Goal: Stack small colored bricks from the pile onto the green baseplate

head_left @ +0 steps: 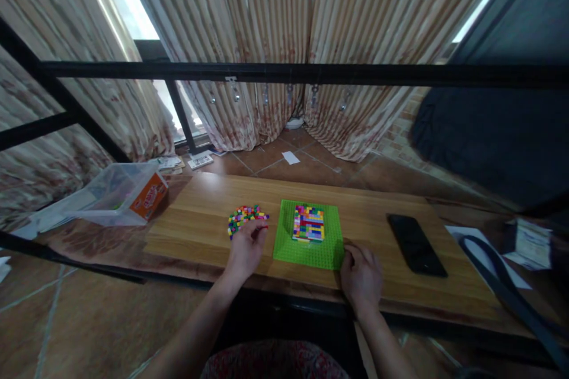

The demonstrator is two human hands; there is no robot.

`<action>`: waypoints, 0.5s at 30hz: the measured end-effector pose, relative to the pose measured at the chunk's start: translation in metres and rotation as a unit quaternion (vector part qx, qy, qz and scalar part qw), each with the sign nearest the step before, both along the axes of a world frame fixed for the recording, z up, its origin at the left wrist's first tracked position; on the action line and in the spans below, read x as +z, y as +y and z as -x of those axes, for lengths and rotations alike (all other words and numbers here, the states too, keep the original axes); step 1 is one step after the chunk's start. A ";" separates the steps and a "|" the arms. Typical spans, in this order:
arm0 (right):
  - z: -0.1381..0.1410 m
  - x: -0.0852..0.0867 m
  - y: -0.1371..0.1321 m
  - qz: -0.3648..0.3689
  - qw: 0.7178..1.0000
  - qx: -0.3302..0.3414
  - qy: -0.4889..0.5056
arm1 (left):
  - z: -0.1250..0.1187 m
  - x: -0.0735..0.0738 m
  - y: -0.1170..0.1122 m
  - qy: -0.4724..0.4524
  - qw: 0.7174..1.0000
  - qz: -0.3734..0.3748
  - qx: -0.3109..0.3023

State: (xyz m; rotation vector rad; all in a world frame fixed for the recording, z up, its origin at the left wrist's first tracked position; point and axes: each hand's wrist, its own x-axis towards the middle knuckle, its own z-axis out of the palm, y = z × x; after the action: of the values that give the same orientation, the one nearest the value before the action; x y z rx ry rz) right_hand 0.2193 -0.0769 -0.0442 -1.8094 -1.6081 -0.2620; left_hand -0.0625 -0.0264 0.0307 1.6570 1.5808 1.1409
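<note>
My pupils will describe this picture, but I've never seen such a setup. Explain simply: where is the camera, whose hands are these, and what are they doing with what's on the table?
There is no machine here. The single picture comes from a camera on a person's head, looking forward and down at their own bare hands. On the wooden tabletop lies a green baseplate bearing a block of colourful bricks. Left of it is a loose brick pile; to the right lies a black phone-like slab. The left hand seems to pinch a small red piece; the right hand rests at the baseplate's edge.
</note>
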 end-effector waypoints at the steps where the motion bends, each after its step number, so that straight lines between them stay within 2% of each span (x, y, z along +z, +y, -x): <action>1: 0.000 0.001 0.000 -0.002 1.000 0.000 0.000 | -0.010 0.003 0.006 -0.009 1.000 0.001 -0.024; 5: 0.002 0.003 0.000 -0.003 1.000 0.002 0.000 | -0.043 0.015 0.029 -0.005 0.997 -0.019 -0.071; 8: 0.003 0.004 0.000 0.002 1.000 0.003 0.006 | -0.058 0.020 0.043 0.018 0.995 -0.029 -0.090; 15: 0.004 0.004 0.000 0.003 1.000 0.005 0.022 | -0.073 0.014 0.058 0.080 0.990 -0.036 -0.108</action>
State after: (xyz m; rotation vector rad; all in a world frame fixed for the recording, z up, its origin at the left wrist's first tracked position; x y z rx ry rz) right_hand 0.2150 -0.0768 -0.0401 -1.7982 -1.5888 -0.2111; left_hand 0.0103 0.0320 0.0448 1.9563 1.4260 0.9857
